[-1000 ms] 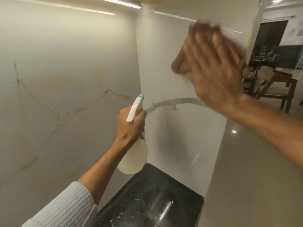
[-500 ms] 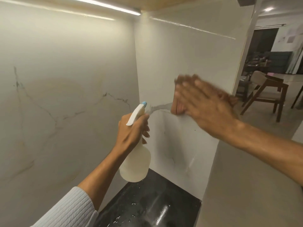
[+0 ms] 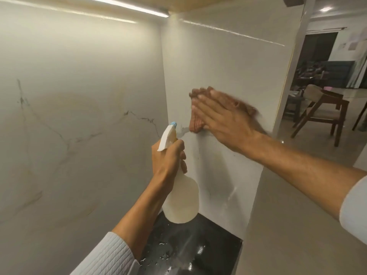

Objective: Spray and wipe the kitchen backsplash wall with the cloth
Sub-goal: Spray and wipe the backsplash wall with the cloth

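Right hand (image 3: 224, 120) laid flat with fingers stretched out and close together, palm pressing a brown cloth (image 3: 195, 124) against the right-hand panel of the white backsplash wall (image 3: 228, 62); cloth bunched under the fingers, its folded edge showing at the fingertips and a strip of it showing past the thumb side, blurred. Just left of the cloth, a grey smear or vein on the panel, running toward the corner. Left hand (image 3: 168, 157) curled tight around the neck of a white spray bottle (image 3: 181, 201), held upright in the air near the corner, clear of the wall and above the black table (image 3: 208, 241); blue-tipped nozzle (image 3: 174, 124) aimed up toward the panel, close to the cloth's lower edge. Whether a finger rests on the trigger, impossible to tell. Left-hand panel of the wall (image 3: 79, 96) marked with thin dark veins and faint yellowish streaks. Scattered drops and a wet sheen on the table below the bottle. Light strip (image 3: 127, 5) along the top, above the corner. White ribbed sleeves (image 3: 107, 257) pushed back on both forearms. Beyond the wall's right edge, a wooden chair (image 3: 321, 110) on a pale floor in a dimmer room.
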